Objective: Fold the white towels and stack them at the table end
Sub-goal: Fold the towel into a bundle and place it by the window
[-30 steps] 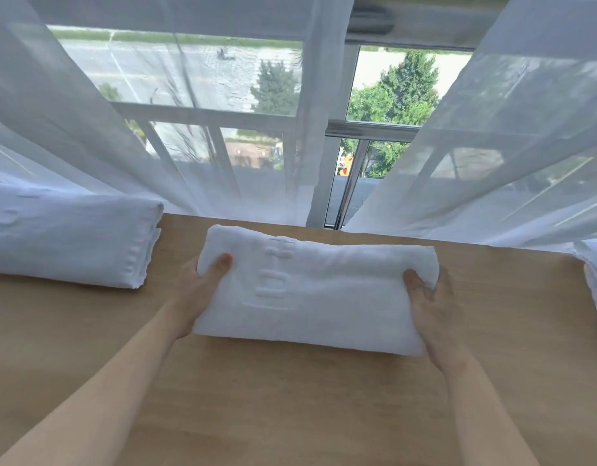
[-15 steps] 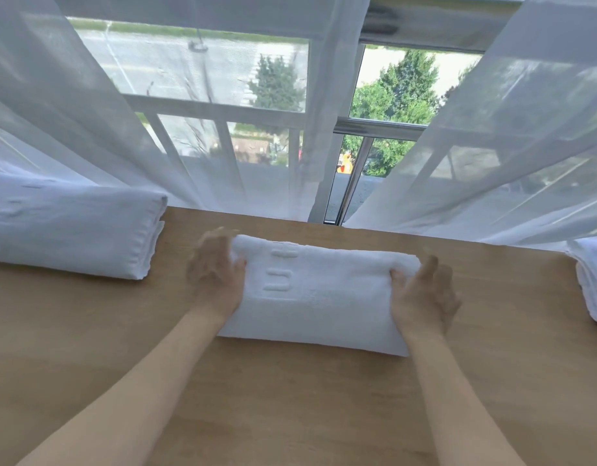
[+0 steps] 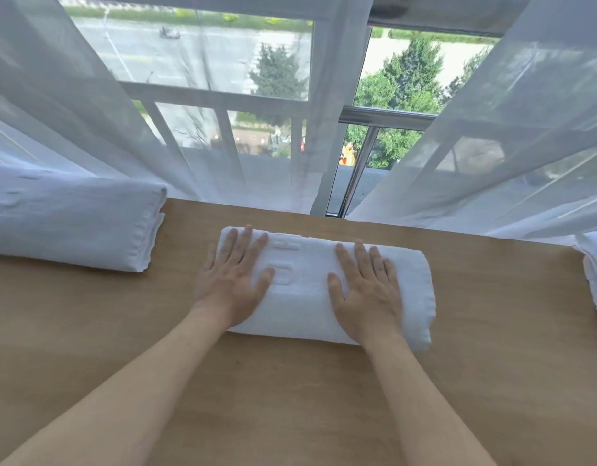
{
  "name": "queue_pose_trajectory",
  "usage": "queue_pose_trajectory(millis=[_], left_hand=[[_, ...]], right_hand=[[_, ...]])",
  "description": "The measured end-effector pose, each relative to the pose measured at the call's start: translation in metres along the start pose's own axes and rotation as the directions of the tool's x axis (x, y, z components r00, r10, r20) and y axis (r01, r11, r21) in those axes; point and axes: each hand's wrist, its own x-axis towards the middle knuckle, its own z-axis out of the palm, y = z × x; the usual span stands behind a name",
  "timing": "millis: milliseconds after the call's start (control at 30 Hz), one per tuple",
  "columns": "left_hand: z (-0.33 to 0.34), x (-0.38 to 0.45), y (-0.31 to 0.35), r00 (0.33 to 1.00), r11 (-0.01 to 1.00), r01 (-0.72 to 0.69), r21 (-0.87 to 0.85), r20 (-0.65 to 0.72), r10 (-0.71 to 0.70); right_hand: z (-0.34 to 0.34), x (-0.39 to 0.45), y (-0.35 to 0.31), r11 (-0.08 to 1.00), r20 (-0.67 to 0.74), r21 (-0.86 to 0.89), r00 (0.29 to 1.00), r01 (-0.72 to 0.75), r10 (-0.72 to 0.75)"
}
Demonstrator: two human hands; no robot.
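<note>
Folded towel (image 3: 351, 287) under both palms: white terry cloth, nubby matt pile, raised woven bars in the weave. Larger folded towel (image 3: 71, 220) at left edge of table: smoother white cloth, stitched hem, matt. Stack of towels (image 3: 596, 277) at right edge: white cloth, soft layered folds. Table (image 3: 290, 398): light wood grain, matt, smooth. Curtains (image 3: 492, 146): sheer white fabric, see-through. Rail (image 3: 384, 114) behind glass: shiny metal.

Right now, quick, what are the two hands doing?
Left hand: open, fingers straight, pressing flat on the folded white towel.
Right hand: open, pressing flat on the same towel.
</note>
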Motion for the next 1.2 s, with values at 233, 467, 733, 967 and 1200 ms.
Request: queue_pose_trajectory(millis=[233,467,733,967,1200], left_hand=[[-0.001,-0.007,-0.009,0.995,0.99,0.094,-0.104,0.045,-0.09],[0.0,-0.02,-0.004,0.99,0.954,0.035,-0.299,-0.121,-0.074],[-0.004,-0.007,-0.018,0.801,0.423,0.537,-0.73,0.282,-0.529],[-0.028,-0.012,-0.029,0.732,0.048,0.661,-0.749,0.629,-0.261],[-0.055,-0.039,-0.067,0.822,-0.01,0.565,-0.825,0.564,-0.071]], right_hand=[[-0.023,-0.006,0.061,0.938,0.151,0.06,0.932,-0.343,0.331],[-0.015,-0.017,0.04,0.984,0.055,0.073,0.986,-0.162,0.158],[-0.014,0.003,0.076,0.576,0.227,0.621,0.825,-0.532,0.517],[-0.02,-0.013,0.07,0.353,0.431,0.65,0.709,-0.673,0.558],[-0.031,-0.049,0.025,0.174,0.496,0.773,0.752,-0.61,0.435]])
